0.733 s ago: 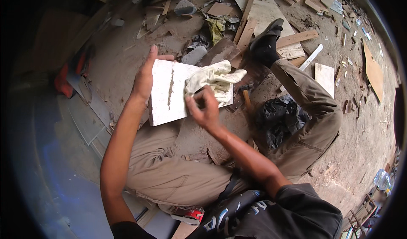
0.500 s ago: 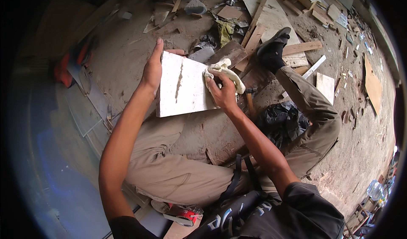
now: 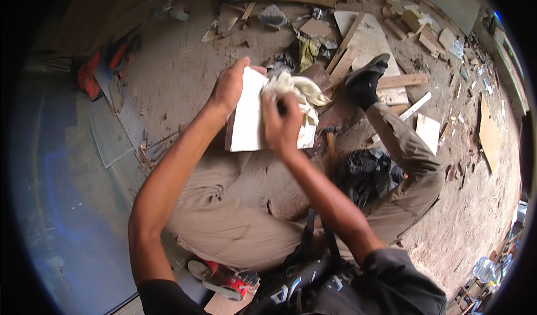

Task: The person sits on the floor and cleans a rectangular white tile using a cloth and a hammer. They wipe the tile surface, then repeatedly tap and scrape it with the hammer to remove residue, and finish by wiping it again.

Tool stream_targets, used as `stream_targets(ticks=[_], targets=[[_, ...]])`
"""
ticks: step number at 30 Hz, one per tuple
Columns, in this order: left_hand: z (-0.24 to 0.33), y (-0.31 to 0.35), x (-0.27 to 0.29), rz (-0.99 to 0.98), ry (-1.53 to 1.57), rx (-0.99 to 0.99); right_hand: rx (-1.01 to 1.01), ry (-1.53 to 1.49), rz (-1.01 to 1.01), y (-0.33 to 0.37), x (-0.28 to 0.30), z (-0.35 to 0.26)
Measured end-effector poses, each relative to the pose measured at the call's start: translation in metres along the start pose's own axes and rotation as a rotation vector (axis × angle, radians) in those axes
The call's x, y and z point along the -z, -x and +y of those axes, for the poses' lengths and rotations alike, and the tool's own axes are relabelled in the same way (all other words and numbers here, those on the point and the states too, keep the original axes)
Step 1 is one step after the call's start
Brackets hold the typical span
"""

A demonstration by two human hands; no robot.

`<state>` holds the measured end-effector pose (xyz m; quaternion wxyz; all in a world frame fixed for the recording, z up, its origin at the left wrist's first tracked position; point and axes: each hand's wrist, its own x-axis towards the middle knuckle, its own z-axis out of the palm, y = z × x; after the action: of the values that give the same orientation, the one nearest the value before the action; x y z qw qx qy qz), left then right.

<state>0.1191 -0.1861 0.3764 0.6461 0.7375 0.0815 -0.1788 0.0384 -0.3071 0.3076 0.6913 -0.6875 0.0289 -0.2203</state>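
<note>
A white-faced board (image 3: 244, 126) is held up in front of me, tilted above my lap. My left hand (image 3: 230, 88) is closed on its left edge, thumb up along the side. In my right hand (image 3: 282, 122) is a crumpled cream-coloured cloth (image 3: 305, 91), pressed on the white face of the board. The cloth covers the upper right part of the board and spills past its right edge. My right fingers are slightly smeared by motion.
A hammer (image 3: 330, 144) and a black plastic bag (image 3: 372, 167) lie by my outstretched leg. Wood offcuts (image 3: 403, 81) and scraps litter the ground ahead. A red and grey power tool (image 3: 229, 284) rests at my lower left. A glass sheet (image 3: 112, 141) lies at left.
The cloth and my right hand have moved left across the board, covering the brown streak seen before. The board and my left hand have shifted right in view.
</note>
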Motion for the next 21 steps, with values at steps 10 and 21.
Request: stream_targets(ticks=[10,21], targets=[[0.004,0.005,-0.013,0.021,0.033,0.002,0.049,-0.073,0.081,-0.035,-0.013,0.046],[0.006,0.018,0.004,0.113,-0.051,0.100,-0.286,0.072,-0.105,0.025,0.015,0.101]])
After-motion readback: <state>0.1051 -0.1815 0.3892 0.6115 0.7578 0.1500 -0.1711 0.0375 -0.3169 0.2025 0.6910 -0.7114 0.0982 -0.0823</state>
